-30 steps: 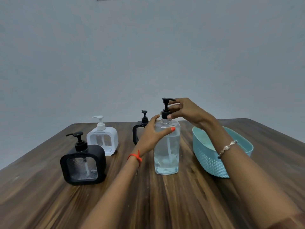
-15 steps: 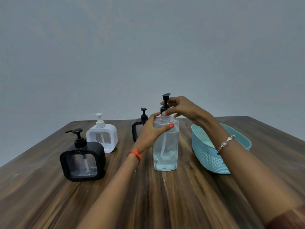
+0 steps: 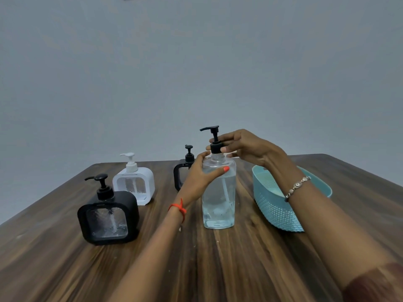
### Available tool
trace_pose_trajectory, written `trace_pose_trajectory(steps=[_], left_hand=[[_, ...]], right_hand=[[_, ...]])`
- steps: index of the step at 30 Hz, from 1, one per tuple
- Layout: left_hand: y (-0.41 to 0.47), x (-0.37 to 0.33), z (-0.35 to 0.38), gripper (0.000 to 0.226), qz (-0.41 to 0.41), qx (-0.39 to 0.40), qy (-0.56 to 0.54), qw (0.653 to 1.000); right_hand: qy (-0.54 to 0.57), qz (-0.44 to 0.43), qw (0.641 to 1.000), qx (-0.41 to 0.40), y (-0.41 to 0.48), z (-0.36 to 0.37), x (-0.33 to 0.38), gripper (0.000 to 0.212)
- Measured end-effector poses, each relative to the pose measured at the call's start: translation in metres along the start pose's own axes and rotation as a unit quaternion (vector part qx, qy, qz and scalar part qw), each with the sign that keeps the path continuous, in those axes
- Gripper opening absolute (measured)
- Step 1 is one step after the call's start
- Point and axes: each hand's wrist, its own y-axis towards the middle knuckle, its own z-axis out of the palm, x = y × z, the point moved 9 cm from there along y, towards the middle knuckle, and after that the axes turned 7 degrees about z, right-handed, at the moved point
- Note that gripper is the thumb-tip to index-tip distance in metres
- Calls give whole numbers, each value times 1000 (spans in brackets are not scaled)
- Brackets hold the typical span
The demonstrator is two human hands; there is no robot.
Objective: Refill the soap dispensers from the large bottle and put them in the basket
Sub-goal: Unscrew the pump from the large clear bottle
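Note:
A tall clear large bottle (image 3: 218,203) of soap stands upright at the table's middle. My left hand (image 3: 197,176) wraps its shoulder. My right hand (image 3: 244,147) pinches the collar of its black pump (image 3: 214,140), whose spout points left. A black square dispenser (image 3: 108,219) stands at front left, a white dispenser (image 3: 134,184) behind it. A second black dispenser (image 3: 184,171) is half hidden behind my left hand. The teal basket (image 3: 274,205) sits to the right, under my right forearm.
All of it rests on a dark wooden table (image 3: 218,269) whose far edge meets a plain grey wall. Bare tabletop lies in front of the bottle and dispensers.
The pump's spout has turned round under my right fingers and now points left. My left hand keeps the same hold on the bottle, which has stayed in place.

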Motion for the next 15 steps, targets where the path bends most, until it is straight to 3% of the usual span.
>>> trace_pose_trajectory(steps=[6, 9, 15], left_hand=[[-1, -2, 1, 69, 2, 2, -16, 1000], [-3, 1, 2, 76, -8, 1, -20, 1000], [-4, 4, 4, 82, -32, 4, -39, 999]], right_hand=[[-159, -56, 978, -127, -6, -1, 20, 22], [-132, -73, 979, -140, -12, -6, 35, 17], [-46, -114, 963, -241, -19, -34, 73, 9]])
